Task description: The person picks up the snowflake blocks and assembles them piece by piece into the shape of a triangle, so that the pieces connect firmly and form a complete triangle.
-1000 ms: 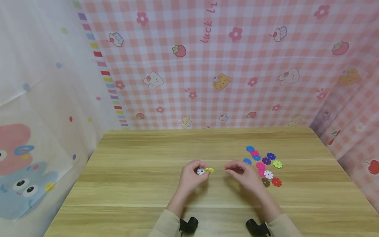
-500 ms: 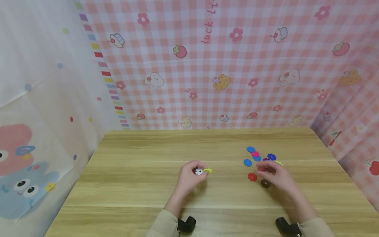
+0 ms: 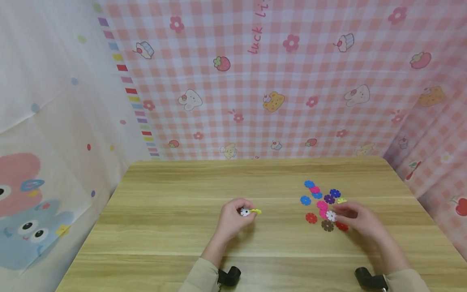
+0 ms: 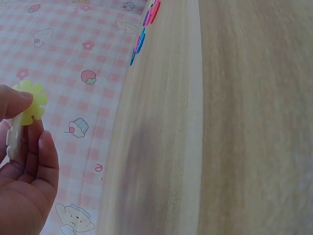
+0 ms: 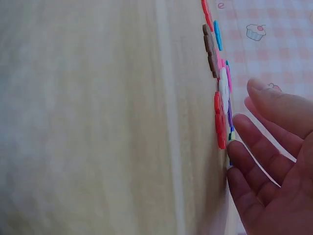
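1. The head view looks forward and down from above the person over the whole worktop [image 3: 168, 227], with the pink checked backdrop [image 3: 292, 81] at 12 o'clock.
2. The left wrist view sits close and low, skimming the worktop [image 4: 234, 147] towards the backdrop [image 4: 63, 58].
3. The right wrist view, equally close and low, shares with both others the flower discs [image 5: 221, 112], which show at 2 o'clock in the head view.

Left hand [image 4: 22, 191] pinches yellow flower disc [image 4: 31, 102] joined to white disc [image 4: 13, 139]; wooden table [image 4: 234, 127] alongside.
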`<state>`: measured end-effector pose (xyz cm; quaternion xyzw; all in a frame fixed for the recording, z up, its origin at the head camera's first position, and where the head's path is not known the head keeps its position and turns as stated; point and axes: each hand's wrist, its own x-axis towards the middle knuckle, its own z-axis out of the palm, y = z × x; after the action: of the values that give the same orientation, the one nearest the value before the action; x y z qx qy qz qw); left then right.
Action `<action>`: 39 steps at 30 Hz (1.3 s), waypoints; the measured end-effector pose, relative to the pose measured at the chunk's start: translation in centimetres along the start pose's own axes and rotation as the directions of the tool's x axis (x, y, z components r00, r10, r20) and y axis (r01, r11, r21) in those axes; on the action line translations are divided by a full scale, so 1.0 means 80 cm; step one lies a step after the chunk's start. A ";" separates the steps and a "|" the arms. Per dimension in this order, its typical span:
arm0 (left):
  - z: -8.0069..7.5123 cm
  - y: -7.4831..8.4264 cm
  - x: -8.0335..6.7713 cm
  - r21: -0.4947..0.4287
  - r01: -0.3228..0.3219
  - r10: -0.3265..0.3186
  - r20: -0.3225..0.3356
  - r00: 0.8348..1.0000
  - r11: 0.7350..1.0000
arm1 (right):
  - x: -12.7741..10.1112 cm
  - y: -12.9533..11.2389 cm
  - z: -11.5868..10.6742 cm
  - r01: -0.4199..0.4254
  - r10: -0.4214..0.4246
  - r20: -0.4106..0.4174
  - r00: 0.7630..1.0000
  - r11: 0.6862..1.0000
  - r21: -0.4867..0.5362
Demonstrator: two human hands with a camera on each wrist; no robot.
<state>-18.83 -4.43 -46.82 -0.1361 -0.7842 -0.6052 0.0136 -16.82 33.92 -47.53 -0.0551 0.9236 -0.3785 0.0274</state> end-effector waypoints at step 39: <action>0.002 -0.004 -0.001 0.058 -0.059 0.057 0.042 0.997 0.997 | 0.010 0.018 0.014 0.090 -0.088 -0.023 0.996 0.995 0.051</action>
<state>-18.84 -4.38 -47.18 -0.1707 -0.7977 -0.5781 0.0193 -17.64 34.10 -49.36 -0.0915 0.9102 -0.4039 0.0024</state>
